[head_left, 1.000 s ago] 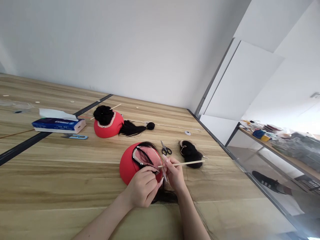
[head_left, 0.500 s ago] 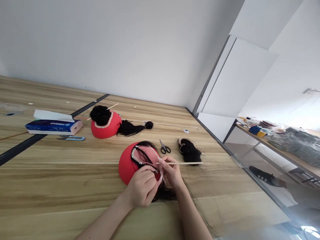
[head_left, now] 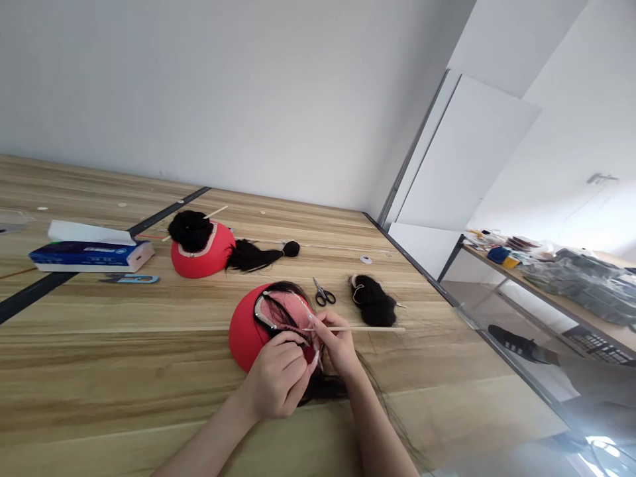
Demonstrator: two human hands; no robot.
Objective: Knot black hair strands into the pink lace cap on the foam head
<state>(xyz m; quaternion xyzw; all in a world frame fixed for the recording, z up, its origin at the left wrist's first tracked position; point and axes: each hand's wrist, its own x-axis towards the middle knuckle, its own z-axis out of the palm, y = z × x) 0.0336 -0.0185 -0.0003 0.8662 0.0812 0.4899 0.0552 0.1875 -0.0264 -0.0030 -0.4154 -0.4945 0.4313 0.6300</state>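
Note:
A red dome-shaped block (head_left: 242, 334) lies before me, with a pale mesh wig base (head_left: 285, 308) pinned to its top and black hair along the edges. My left hand (head_left: 281, 374) rests against the block's near side, fingers pinched at the mesh edge on what looks like strands of black hair (head_left: 325, 387), which trail below. My right hand (head_left: 335, 341) grips a ventilating needle (head_left: 375, 328) with a thin wooden handle pointing right. Its tip is close to the mesh, beside my left fingertips; the exact contact is hidden.
Behind the block lie black scissors (head_left: 324, 293), a small black hairpiece (head_left: 372, 301) and a tied hair bundle (head_left: 258, 255). Another red block (head_left: 201, 263) carries bunched black hair (head_left: 191, 230). Blue thread snips (head_left: 134, 279) and a tissue pack (head_left: 92, 255) lie left. A person's shoe (head_left: 511, 341) shows at right.
The whole view has shifted slightly, moving things a little left. Both hands keep their grips at the mesh edge; the needle's handle has tilted slightly, its outer end lower.

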